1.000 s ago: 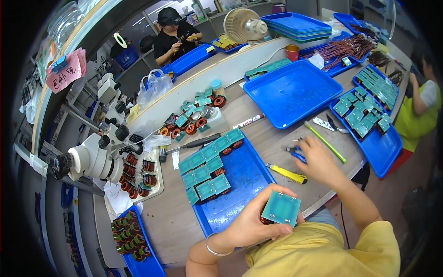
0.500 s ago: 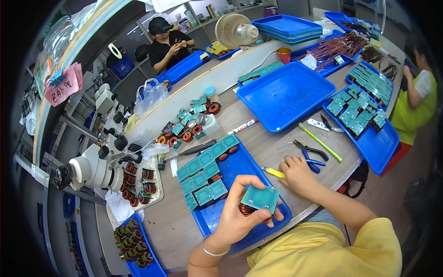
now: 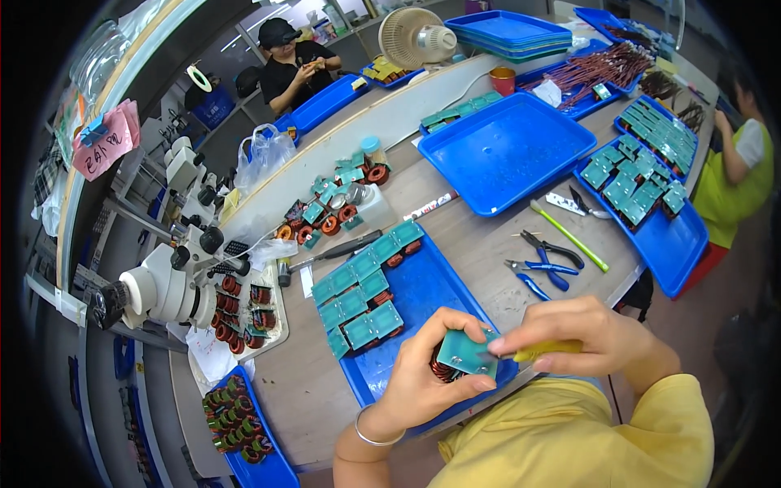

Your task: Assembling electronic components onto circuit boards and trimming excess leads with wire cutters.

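My left hand (image 3: 419, 366) grips a green circuit board (image 3: 465, 355) by its edges, its flat face turned up. A copper-wound coil (image 3: 443, 371) shows under the board, against my fingers. In my closed right hand (image 3: 582, 329) is a yellow-handled tool (image 3: 547, 350), held nearly level. Its short grey tip reaches the board's right edge; whether it touches is hard to tell, and its exact kind is not clear. Both hands are over the near end of a blue tray (image 3: 443, 281), where several like boards with coils (image 3: 350, 307) lie in rows on the left side.
Blue-handled pliers and cutters (image 3: 557, 268) and a green stick (image 3: 573, 237) lie to the right. A large blue tray (image 3: 504, 159) sits farther back. Board-filled trays (image 3: 687, 252) stand at the right, microscopes (image 3: 159, 285) at the left. Other people sit across and to the right.
My right hand has picked the yellow-handled tool up off the table and brought it to the board. The left hand still holds the board, now tilted a little differently.
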{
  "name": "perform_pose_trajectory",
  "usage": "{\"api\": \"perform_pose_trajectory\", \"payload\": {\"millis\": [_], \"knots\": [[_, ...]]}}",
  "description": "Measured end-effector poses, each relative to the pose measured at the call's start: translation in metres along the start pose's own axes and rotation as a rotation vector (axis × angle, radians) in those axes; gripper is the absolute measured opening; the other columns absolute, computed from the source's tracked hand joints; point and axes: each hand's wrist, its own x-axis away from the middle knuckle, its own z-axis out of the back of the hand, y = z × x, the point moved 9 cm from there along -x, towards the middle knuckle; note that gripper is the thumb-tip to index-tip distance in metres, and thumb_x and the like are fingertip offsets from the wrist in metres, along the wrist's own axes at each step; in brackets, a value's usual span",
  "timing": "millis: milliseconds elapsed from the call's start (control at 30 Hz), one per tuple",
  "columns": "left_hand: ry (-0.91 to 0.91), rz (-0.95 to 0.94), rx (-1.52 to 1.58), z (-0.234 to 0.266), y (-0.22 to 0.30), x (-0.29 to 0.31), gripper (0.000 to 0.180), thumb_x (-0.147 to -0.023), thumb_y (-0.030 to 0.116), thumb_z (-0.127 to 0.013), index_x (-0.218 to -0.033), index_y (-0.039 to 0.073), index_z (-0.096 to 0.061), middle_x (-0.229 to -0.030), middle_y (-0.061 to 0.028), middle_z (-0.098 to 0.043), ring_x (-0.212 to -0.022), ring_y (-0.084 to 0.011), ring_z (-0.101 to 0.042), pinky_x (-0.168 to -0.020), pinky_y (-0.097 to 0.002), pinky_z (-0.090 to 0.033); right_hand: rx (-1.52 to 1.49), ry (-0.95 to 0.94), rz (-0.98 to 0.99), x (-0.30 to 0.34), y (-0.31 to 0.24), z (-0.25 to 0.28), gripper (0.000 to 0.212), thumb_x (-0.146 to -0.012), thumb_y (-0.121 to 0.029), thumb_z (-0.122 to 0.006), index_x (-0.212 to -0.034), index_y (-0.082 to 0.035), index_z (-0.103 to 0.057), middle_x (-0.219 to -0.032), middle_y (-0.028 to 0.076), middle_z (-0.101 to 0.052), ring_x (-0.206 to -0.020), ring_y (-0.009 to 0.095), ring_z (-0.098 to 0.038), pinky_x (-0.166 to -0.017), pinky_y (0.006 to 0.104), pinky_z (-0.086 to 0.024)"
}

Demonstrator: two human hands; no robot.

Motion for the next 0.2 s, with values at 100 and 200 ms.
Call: {"api": "perform_pose_trajectory", "payload": {"millis": [100, 200], "knots": [[-0.009, -0.018, -0.054, -0.002, 0.004, 0.001, 0.044, -0.068, 0.021, -0.079, -0.098, 0.004, -0.051, -0.099, -0.0081, -0.057, -0.090, -0.0143, -0.055, -0.079, -0.0263, -0.043, 0.065, -0.142, -0.080, -0.001, -0.003, -0.007, 0.041, -0.081, -0.002, -0.057, -0.121, -0.010, -0.054, -0.085, 0.008, -0.059, -0.067, 0.021, -0.057, -0.061, 0.0293, -0.046], [-0.043, -0.078, -0.177, -0.003, 0.010, 0.002, 0.045, -0.068, 0.021, -0.079, -0.098, 0.004, -0.051, -0.100, -0.0081, -0.057, -0.089, -0.0145, -0.056, -0.079, -0.0259, -0.044, 0.083, -0.226, -0.138, 0.002, 0.000, -0.015, 0.040, -0.081, -0.004, -0.059, -0.120, -0.012, -0.057, -0.080, 0.008, -0.059, -0.065, 0.022, -0.057, -0.058, 0.0321, -0.045]]}}
